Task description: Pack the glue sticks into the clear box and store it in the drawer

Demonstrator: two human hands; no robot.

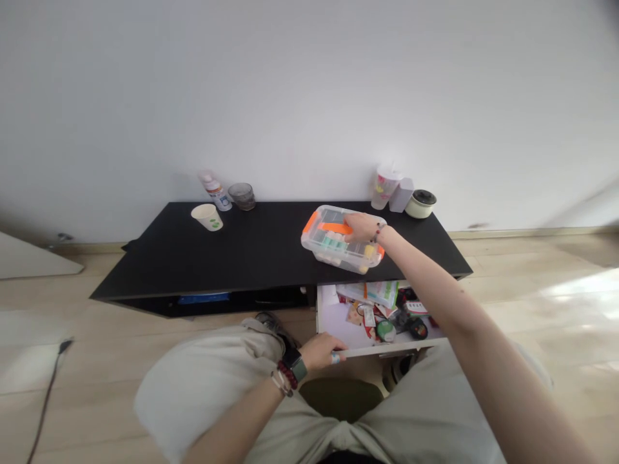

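A transparent plastic storage box [342,240] with orange latches and an orange handle sits near the front edge of the black cabinet [271,248]. Pale green, white and yellow items show through its walls. My right hand [360,229] reaches over the lid, fingers closed on the handle. Lower down, my left hand [322,352] grips the front edge of the pulled-out white drawer [345,327]. Inside the drawer lie several small things, among them a green round item [385,331], a black roll [418,328] and a plastic packet [383,293].
On the cabinet's back left stand a paper cup [207,218], a spray can [218,194] and a grey glass [242,196]. A lidded plastic cup [385,187], a pale box [401,195] and a cream pot [420,203] stand back right. A cable [48,393] lies on the floor.
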